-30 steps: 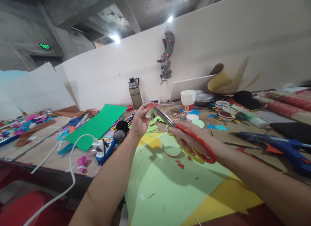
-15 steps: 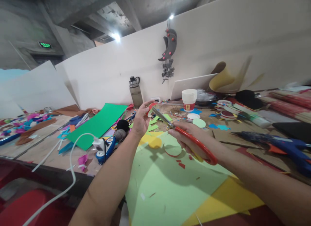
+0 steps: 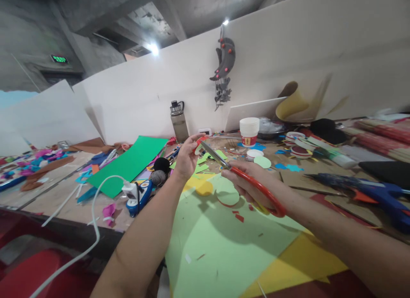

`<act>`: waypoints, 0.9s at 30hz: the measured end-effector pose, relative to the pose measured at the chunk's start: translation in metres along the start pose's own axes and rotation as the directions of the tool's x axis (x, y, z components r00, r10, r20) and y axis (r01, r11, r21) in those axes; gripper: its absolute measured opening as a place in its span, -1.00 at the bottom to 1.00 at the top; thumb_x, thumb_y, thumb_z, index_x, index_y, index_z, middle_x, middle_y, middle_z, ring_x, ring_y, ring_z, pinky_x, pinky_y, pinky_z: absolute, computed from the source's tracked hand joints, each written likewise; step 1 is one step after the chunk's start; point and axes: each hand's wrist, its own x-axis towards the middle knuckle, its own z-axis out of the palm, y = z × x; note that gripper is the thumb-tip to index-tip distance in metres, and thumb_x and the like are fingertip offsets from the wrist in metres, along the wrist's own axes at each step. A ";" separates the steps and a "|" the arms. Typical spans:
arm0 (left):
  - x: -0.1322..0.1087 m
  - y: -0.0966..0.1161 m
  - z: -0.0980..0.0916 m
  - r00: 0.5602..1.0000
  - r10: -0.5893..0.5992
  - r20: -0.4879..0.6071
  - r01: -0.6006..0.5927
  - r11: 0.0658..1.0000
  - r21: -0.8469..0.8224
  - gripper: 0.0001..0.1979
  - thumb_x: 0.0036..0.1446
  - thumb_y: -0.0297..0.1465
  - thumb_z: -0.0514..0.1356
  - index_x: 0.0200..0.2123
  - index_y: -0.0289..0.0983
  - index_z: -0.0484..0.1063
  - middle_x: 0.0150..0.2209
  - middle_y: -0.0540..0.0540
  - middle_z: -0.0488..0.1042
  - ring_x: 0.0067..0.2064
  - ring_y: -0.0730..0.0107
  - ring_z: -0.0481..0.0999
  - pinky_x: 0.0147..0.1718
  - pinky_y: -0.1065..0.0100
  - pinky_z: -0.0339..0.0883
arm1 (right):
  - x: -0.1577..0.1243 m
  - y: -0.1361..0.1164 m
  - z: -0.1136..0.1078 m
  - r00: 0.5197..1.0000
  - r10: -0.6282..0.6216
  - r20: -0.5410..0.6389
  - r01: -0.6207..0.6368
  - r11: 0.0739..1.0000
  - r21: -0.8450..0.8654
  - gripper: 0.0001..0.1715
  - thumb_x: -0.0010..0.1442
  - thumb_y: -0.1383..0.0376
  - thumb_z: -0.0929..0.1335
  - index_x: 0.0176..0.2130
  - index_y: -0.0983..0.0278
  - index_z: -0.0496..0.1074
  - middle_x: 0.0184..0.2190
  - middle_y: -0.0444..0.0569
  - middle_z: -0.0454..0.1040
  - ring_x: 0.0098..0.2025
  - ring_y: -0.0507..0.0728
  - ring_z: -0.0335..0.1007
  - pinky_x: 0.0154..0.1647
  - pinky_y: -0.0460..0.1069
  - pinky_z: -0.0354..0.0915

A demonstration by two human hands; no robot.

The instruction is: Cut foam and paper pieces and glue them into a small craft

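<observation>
My left hand (image 3: 185,159) is raised over the table and pinches a small round paper piece (image 3: 199,145), red with a pale green face. My right hand (image 3: 248,182) grips red-and-yellow-handled scissors (image 3: 256,187); the metal blades point up and left and meet the edge of that paper piece. Below both hands lie a light green paper sheet (image 3: 221,242) and a yellow sheet (image 3: 297,264), with a cut pale green circle (image 3: 228,198), a yellow circle (image 3: 204,188) and red scraps on them.
A dark green sheet (image 3: 128,163), a white power plug and cable (image 3: 128,190), a water bottle (image 3: 178,122), stacked paper cups (image 3: 249,131), a blue glue gun (image 3: 378,194) and many coloured paper scraps crowd the table. A white board (image 3: 288,67) stands behind.
The scissor handles have come closer together and the blades have cut further into the paper piece. My left hand has turned the piece slightly. The view has shifted a little.
</observation>
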 end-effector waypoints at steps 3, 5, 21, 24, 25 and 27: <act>0.000 0.000 0.000 1.000 -0.004 0.004 0.004 1.000 0.013 -0.70 0.00 -0.37 0.18 -0.16 -0.28 0.51 -0.15 -0.15 0.59 -0.07 0.20 0.53 -0.05 0.26 0.31 | 0.000 -0.001 0.000 1.000 0.013 -0.002 -0.013 1.000 -0.014 -0.61 0.18 -0.05 0.30 -0.37 0.20 0.25 -0.69 -0.26 0.21 -0.76 -0.03 0.14 -0.79 -0.14 0.19; 0.000 0.000 0.000 1.000 0.003 0.004 -0.003 1.000 0.025 -0.70 0.00 -0.36 0.18 -0.16 -0.28 0.51 -0.14 -0.15 0.59 -0.07 0.20 0.53 -0.06 0.26 0.31 | 0.000 -0.001 -0.001 1.000 0.021 0.002 -0.021 1.000 -0.023 -0.61 0.18 -0.05 0.29 -0.38 0.20 0.24 -0.69 -0.26 0.20 -0.75 -0.03 0.15 -0.78 -0.13 0.21; 0.000 -0.002 -0.002 0.999 0.039 0.003 -0.039 0.999 0.030 -0.72 0.04 -0.39 0.18 -0.16 -0.29 0.53 -0.13 -0.17 0.59 -0.08 0.22 0.53 -0.05 0.25 0.32 | 0.004 0.001 0.002 1.000 0.014 -0.016 -0.015 1.000 -0.024 -0.71 0.15 0.04 0.33 -0.36 0.20 0.27 -0.71 -0.28 0.19 -0.75 -0.04 0.12 -0.76 -0.14 0.04; 0.001 -0.002 -0.002 0.999 0.048 0.000 -0.048 0.999 0.014 -0.73 0.03 -0.39 0.18 -0.17 -0.29 0.54 -0.14 -0.15 0.59 -0.11 0.26 0.54 -0.05 0.27 0.32 | 0.006 0.004 0.002 0.999 -0.043 -0.011 0.042 0.996 -0.073 -0.74 0.14 0.07 0.33 -0.33 0.20 0.30 -0.71 -0.29 0.17 -0.73 -0.04 0.12 -0.73 -0.14 0.02; 0.001 -0.002 -0.002 0.999 0.049 -0.001 -0.049 0.999 0.014 -0.72 0.02 -0.39 0.19 -0.17 -0.29 0.54 -0.14 -0.14 0.59 -0.12 0.27 0.54 -0.06 0.27 0.32 | 0.006 0.005 0.001 0.998 -0.062 -0.011 0.061 0.994 -0.085 -0.75 0.15 0.08 0.33 -0.32 0.20 0.30 -0.71 -0.29 0.17 -0.73 -0.04 0.12 -0.73 -0.14 0.00; 0.000 -0.001 -0.001 0.999 0.044 -0.008 -0.044 0.999 0.021 -0.72 0.02 -0.38 0.19 -0.17 -0.28 0.54 -0.15 -0.15 0.59 -0.11 0.25 0.54 -0.07 0.27 0.32 | 0.005 0.006 0.001 0.996 -0.087 -0.019 0.085 0.992 -0.089 -0.76 0.16 0.08 0.32 -0.32 0.19 0.30 -0.71 -0.29 0.19 -0.73 -0.03 0.11 -0.72 -0.13 -0.01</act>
